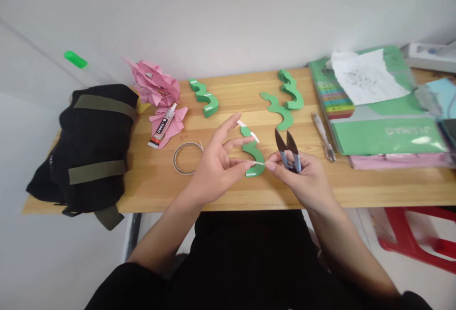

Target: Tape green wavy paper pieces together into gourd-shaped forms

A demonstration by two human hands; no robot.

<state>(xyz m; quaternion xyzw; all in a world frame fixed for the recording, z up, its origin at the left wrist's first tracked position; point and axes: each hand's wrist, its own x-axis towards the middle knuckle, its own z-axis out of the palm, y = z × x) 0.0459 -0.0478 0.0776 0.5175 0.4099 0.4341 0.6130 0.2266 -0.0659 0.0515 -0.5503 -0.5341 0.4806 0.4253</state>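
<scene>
My left hand [213,169] pinches one end of a small white strip [259,163] between thumb and finger. Two more white pieces, one of them a short strip [255,137], sit at the tips of its raised fingers. The strip's other end is between the thumb and finger of my right hand [311,177], which also holds small snips [287,147], their dark blades apart and pointing away from me. Beneath the hands lies a wavy green paper piece [259,154] with a white strip across its near end, partly hidden by my left fingers.
Left of my hands lie a tape roll [174,159], a glue tube [162,127], pink paper scraps [153,82] and a black bag [96,143]. Behind are green wavy stacks [204,98] [291,92] and a single green piece [281,114]. A pen [323,136] and green folder [384,134] lie right.
</scene>
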